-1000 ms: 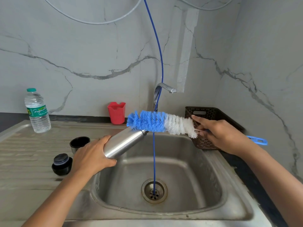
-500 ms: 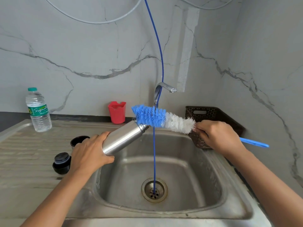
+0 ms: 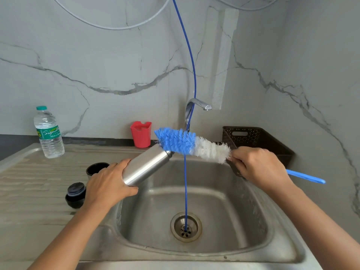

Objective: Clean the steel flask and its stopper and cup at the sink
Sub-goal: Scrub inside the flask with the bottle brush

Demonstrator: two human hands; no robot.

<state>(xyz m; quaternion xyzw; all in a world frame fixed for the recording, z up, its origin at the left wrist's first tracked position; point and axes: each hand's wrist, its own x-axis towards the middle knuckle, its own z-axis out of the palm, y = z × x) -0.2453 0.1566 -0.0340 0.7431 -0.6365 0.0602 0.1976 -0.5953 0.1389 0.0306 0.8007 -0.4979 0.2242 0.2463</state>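
Now my left hand (image 3: 109, 184) grips the steel flask (image 3: 146, 166) over the sink (image 3: 115, 221)'s left edge, mouth tilted up-right; my right hand (image 3: 259, 166) clasps the brush (image 3: 187, 143), bristles crossing that mouth, not yet inside.

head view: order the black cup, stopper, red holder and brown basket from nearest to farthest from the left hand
1. black cup and stopper: both right beside the left hand, on its left; too close to call.
2. red holder: farther back, slightly right.
3. brown basket: far right rear.
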